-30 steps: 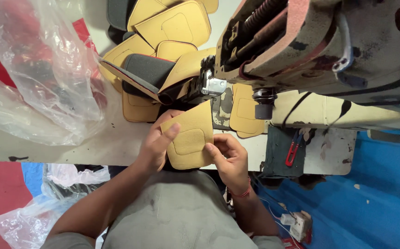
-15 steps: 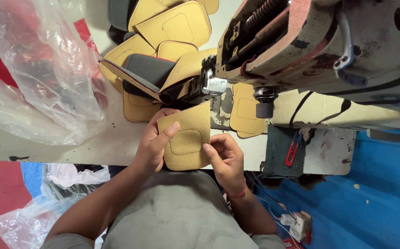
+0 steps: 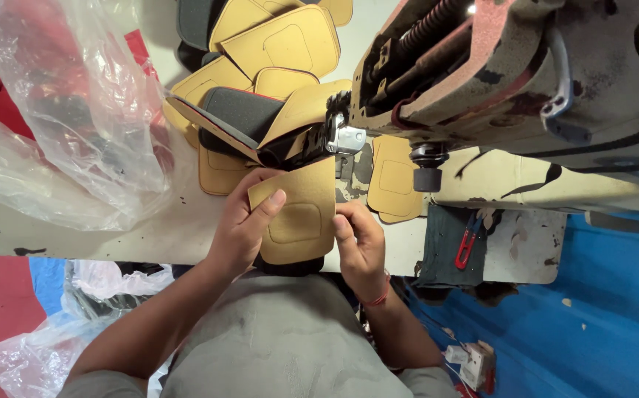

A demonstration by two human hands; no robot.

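Observation:
I hold a tan, tongue-shaped leather piece with a stitched rectangle in its middle, flat over the table edge. My left hand grips its left side, thumb lying across the top. My right hand pinches its right edge. The piece's far end sits just below the sewing machine's metal presser foot. A stitched grey-and-tan piece lies behind the foot.
A large worn sewing machine head fills the upper right. More tan cut pieces are stacked at the back, another lies to the right. Clear plastic bags sit left. Red-handled snips hang by the table edge.
The tan piece and both hands have shifted slightly toward me and lower; my left thumb now lies further across the piece.

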